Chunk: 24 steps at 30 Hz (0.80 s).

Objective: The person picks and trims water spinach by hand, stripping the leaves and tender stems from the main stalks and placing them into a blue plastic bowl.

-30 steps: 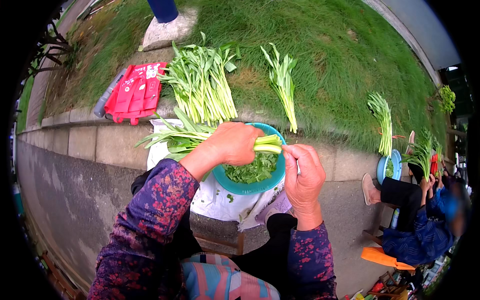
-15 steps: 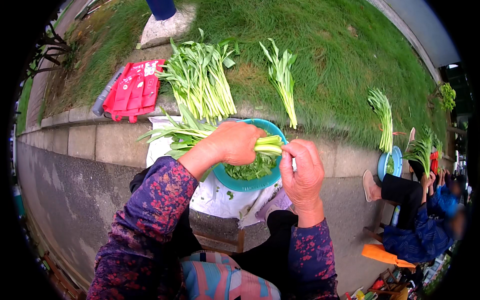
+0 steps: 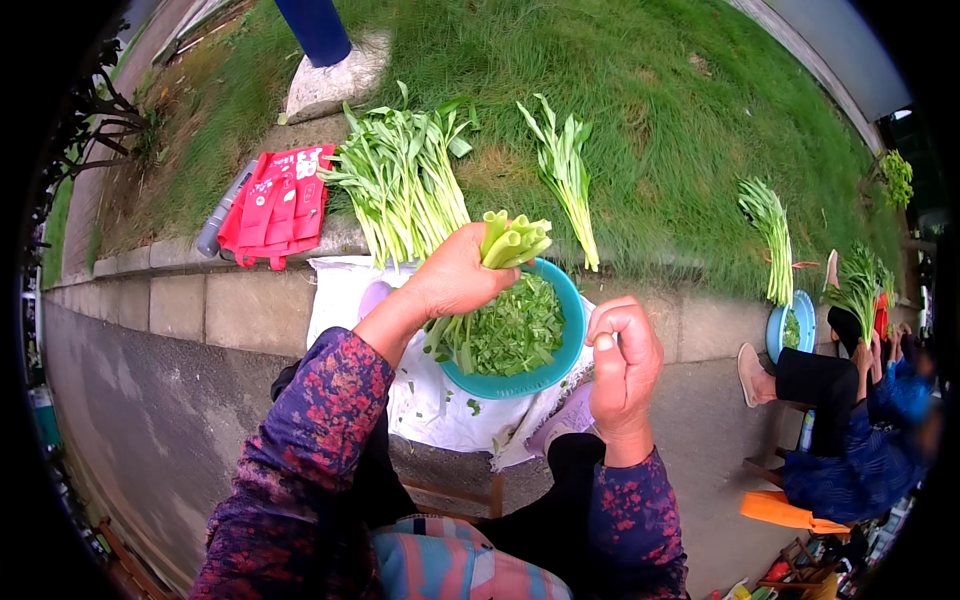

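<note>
My left hand (image 3: pixel 455 275) is wrapped round a bunch of water spinach (image 3: pixel 517 242). Its hollow cut stem ends point up and away, while its leaves hang below the hand over the left of the basin. A teal plastic basin (image 3: pixel 512 386) holds torn or chopped green pieces (image 3: pixel 520 330). Just right of the basin's rim is my right hand (image 3: pixel 627 375), apart from the bunch. Its fingers are curled with thumb against forefinger; whatever is in the pinch, if anything, is hidden.
Under the basin lies a white cloth (image 3: pixel 420 405). Beyond, on the kerb and grass, are a large pile of greens (image 3: pixel 405 185), a smaller bunch (image 3: pixel 567 175), a red bag (image 3: pixel 275 205) and a grey cylinder (image 3: pixel 225 212). At right sits another person (image 3: pixel 845 465) beside a blue basin (image 3: pixel 803 320).
My left hand has tilted the bunch from level to stem ends upward, uncovering more of the basin. My right hand has drawn away from the stem ends, slightly right and toward me.
</note>
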### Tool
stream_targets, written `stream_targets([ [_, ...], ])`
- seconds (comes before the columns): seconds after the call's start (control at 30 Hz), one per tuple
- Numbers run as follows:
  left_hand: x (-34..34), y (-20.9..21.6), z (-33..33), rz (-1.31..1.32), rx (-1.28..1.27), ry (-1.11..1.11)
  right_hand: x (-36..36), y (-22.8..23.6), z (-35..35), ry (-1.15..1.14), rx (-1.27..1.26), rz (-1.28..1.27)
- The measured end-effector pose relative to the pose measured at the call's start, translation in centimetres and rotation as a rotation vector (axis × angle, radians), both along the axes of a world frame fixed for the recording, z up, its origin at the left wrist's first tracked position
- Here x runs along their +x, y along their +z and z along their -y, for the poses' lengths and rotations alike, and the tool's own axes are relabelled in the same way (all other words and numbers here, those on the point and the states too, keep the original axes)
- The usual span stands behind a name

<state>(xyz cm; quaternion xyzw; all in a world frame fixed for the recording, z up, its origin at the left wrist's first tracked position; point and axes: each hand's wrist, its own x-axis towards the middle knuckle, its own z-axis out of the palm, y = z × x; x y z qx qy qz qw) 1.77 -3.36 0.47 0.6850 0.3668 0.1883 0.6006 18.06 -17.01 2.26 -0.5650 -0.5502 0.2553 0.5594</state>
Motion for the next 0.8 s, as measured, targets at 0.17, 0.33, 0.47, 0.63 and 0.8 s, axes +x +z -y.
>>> stream_targets([
  [0.17, -1.0, 0.6, -0.8, 0.134, -0.138, -0.077, -0.7, 0.1, -0.4, 0.182, -0.127, 0.278],
  [0.33, -1.5, 1.4, -0.6, 0.221, -0.207, -0.121, -1.1, -1.4, 0.0, 0.239, -0.281, 0.380],
  [0.47, -2.0, 0.9, -0.8, 0.278, -0.265, -0.194, -1.2, -0.7, -0.3, 0.112, -0.284, 0.282],
  [0.63, -1.0, 0.8, -0.4, 0.404, -0.497, -0.223, -0.6, -1.1, -1.0, -0.055, -0.175, 0.117],
  [0.8, -0.5, 0.1, 0.3, 0.407, -0.576, -0.195, -0.6, -0.9, -1.5, -0.185, -0.103, 0.060],
])
